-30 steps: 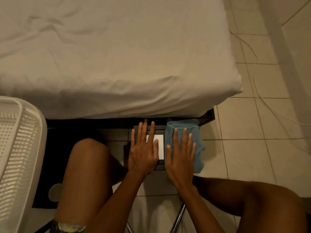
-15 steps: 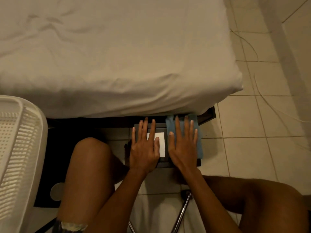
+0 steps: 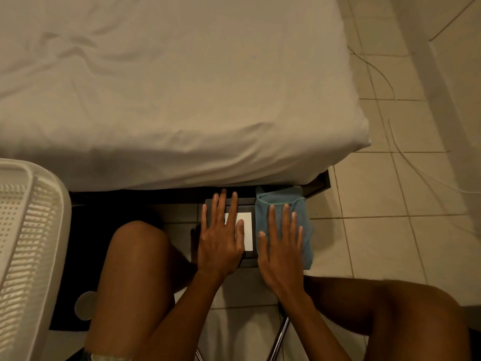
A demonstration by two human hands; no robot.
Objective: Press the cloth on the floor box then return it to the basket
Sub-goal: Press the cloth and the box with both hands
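A seated person's 2 hands lie flat, fingers spread, gripping nothing: the left hand (image 3: 221, 241) on a dark floor box (image 3: 248, 255), the right hand (image 3: 282, 252) pressing a blue cloth (image 3: 299, 212) on the box's right side. A white basket (image 3: 31, 230) stands at left; a bed (image 3: 169, 87) lies beyond.

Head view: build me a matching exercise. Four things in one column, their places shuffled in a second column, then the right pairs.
Things:
1. folded blue cloth
2. white perforated plastic basket
3. left hand
4. white rectangular label

Places:
A. far left edge of view
B. under the flat right hand
C. on the dark floor box lid, between the hands
D. flat on the box's left part

Pairs: 1-B, 2-A, 3-D, 4-C
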